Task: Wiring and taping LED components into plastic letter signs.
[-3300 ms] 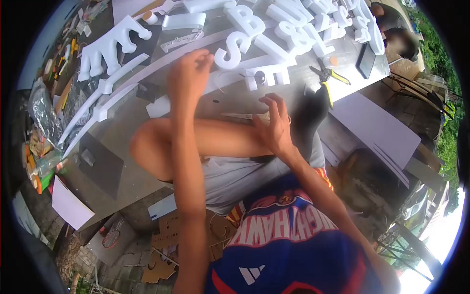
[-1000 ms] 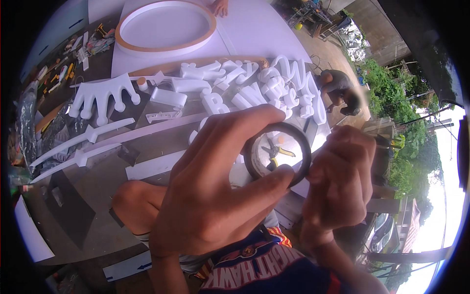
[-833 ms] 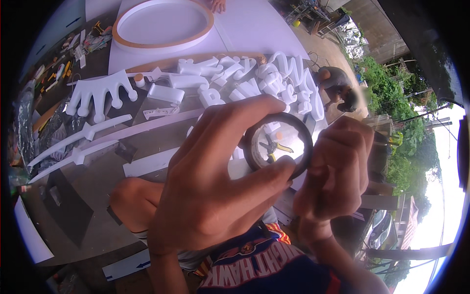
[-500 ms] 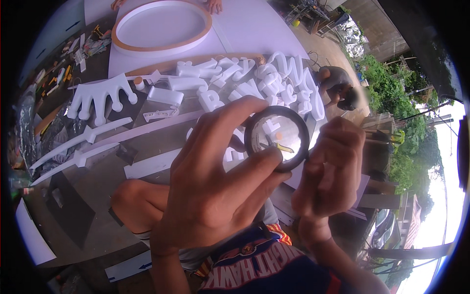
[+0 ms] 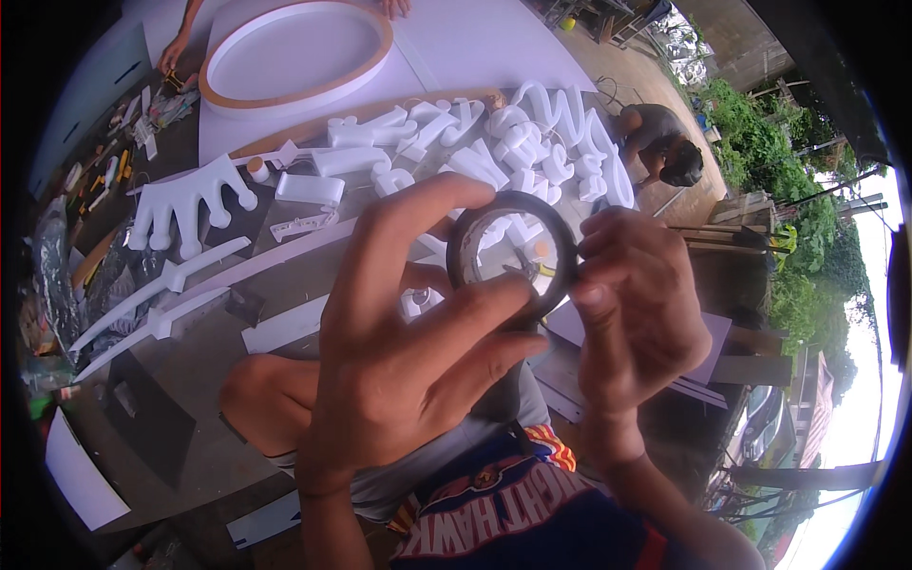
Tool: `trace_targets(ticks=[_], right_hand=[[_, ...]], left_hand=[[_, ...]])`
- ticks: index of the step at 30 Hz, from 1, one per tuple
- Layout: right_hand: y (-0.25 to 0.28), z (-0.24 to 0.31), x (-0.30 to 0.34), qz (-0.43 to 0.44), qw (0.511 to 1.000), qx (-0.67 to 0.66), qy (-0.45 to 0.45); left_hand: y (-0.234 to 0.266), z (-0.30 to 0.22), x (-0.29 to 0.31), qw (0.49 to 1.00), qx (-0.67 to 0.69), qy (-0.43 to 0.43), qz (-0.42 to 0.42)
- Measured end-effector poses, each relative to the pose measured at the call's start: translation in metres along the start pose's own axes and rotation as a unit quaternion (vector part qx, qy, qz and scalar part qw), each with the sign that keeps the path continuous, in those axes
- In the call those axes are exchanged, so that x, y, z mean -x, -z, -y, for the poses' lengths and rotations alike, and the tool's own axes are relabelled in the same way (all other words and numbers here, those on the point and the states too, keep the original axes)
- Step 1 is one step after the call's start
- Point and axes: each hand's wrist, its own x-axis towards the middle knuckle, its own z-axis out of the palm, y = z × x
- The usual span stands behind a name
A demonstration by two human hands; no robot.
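Observation:
My left hand (image 5: 408,323) grips a roll of black tape (image 5: 461,271), thumb and fingers around its rim, with the hollow middle facing me. Pieces on the table show through the roll's hole. At the roll's right rim, the curled fingertips and thumb of my right hand (image 5: 641,309) press against the tape. Whether a loose tape end lies between those fingertips is too small to tell. Beyond my hands, several white raised letters (image 5: 356,161) are heaped together on the dark table. A white crown-shaped piece (image 5: 185,204) rests to their left.
A white oval frame with a tan edge (image 5: 275,102) lies on white sheets at the far side. Another person's hand (image 5: 176,52) reaches toward tools and scraps at far left. Long white strips (image 5: 171,275) lie at left. Another person (image 5: 655,142) crouches beyond the table at right.
The tape roll and my left hand have shifted slightly left. My right hand has turned, its thumb now showing against the roll. The other person's hand has moved to the tools at far left.

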Motion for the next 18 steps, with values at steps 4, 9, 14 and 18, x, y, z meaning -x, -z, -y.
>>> trace_targets(ticks=[4, 9, 14, 18], right_hand=[[-0.001, -0.004, 0.005, -0.057, 0.997, 0.009, -0.057], [-0.016, -0.006, 0.012, -0.119, 0.986, -0.043, -0.108], [-0.012, -0.016, 0.014, -0.071, 0.992, 0.058, -0.083], [-0.01, -0.026, 0.014, -0.036, 0.991, 0.124, -0.027]], left_hand=[[-0.008, 0.006, -0.004, 0.986, -0.137, -0.093, 0.023], [-0.02, -0.008, 0.004, 0.974, -0.208, -0.071, 0.047], [-0.028, 0.004, 0.006, 0.975, -0.209, -0.06, 0.031], [-0.03, 0.007, 0.004, 0.975, -0.221, -0.017, 0.02]])
